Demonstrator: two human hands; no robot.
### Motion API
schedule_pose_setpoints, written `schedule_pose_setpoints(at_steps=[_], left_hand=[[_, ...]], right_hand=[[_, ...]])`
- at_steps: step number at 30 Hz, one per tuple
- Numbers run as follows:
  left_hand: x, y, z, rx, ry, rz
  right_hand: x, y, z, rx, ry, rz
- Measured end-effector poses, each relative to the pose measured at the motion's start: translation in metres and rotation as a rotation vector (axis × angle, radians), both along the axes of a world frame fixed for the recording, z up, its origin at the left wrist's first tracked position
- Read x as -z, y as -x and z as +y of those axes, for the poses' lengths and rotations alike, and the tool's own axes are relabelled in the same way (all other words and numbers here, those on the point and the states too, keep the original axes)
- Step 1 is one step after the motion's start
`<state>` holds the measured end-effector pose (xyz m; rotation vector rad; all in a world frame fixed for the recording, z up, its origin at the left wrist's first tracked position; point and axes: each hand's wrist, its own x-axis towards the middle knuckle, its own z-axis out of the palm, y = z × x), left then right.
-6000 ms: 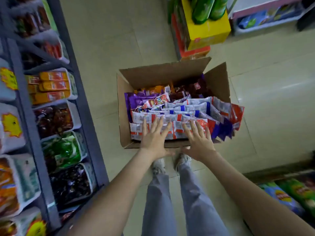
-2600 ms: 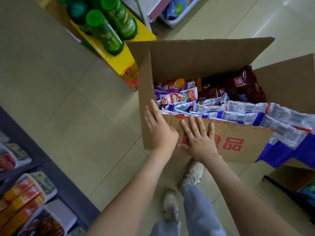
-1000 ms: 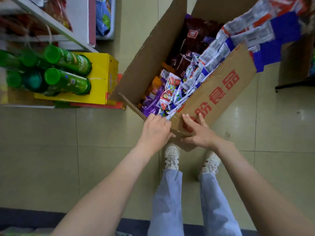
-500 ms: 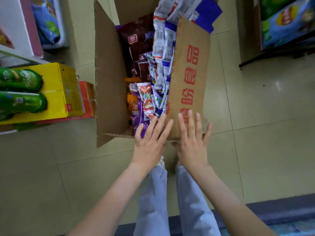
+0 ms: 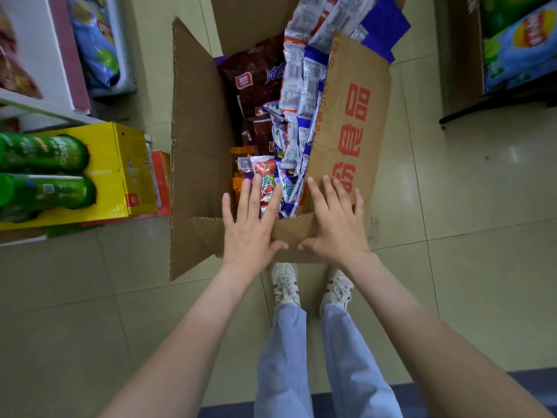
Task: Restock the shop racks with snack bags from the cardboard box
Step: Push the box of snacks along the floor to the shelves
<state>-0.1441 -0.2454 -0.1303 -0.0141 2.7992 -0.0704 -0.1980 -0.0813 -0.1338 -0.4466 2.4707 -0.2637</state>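
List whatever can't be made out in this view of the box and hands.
Head view only.
Cardboard box: far end cut off by the top edge.
Snack bags: lower layers buried under the top ones.
Left hand, right hand: palms face down, so their contact with the box is hidden.
Green bottles: left ends cut off by the left edge.

Brown cardboard box [image 5: 199, 140], red print; yellow carton [image 5: 120, 164]; green bottles [image 5: 45, 173].
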Motion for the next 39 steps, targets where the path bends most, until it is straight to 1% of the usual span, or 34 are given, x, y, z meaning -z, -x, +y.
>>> schedule_pose_setpoints(at_steps=[5,9,12,14,16,18,20,22,25,26,27,30,34,37,39], left_hand=[[0.008,0.023,0.006,0.013,0.004,-0.112],[0.021,0.038,0.019,-0.061,0.022,-0.132],[0.034,0.044,0.027,-0.074,0.020,-0.135],[0.039,0.042,0.033,-0.070,0.022,-0.109],[0.042,0.033,0.037,-0.062,0.007,-0.066],[0.046,0.020,0.040,-0.063,-0.030,-0.006],[0.049,0.011,0.044,-0.072,-0.049,0.021],[0.052,0.008,0.046,-0.076,-0.089,-0.014],[0.055,0.011,0.044,-0.043,-0.213,-0.141],[0.056,0.013,0.042,-0.039,-0.248,-0.193],[0.056,0.012,0.040,-0.039,-0.271,-0.220],[0.062,-0.002,0.030,0.064,-0.261,-0.172],[0.069,-0.013,0.020,0.098,-0.177,-0.274],[0.070,0.001,0.024,0.125,-0.115,-0.450],[0.076,0.007,0.025,0.081,-0.138,-0.457]], right_hand=[[0.013,0.020,-0.001,0.014,-0.019,-0.049],[0.025,0.033,-0.001,-0.009,-0.053,-0.056],[0.034,0.035,0.000,-0.018,-0.063,-0.034],[0.036,0.028,0.000,0.026,-0.060,0.003],[0.037,0.013,-0.001,0.131,-0.060,0.094],[0.038,-0.008,-0.002,0.233,-0.005,0.186],[0.044,-0.026,-0.002,0.240,0.043,0.233],[0.051,-0.033,0.001,0.200,0.052,0.157],[0.057,-0.026,0.011,0.063,0.046,-0.151],[0.058,-0.022,0.015,0.004,0.028,-0.208],[0.057,-0.018,0.018,-0.045,0.005,-0.236],[0.056,-0.011,0.021,-0.080,-0.022,-0.284],[0.057,-0.005,0.018,-0.098,-0.024,-0.320],[0.055,0.002,0.019,-0.108,-0.016,-0.359],[0.054,0.011,0.019,-0.112,-0.014,-0.369]])
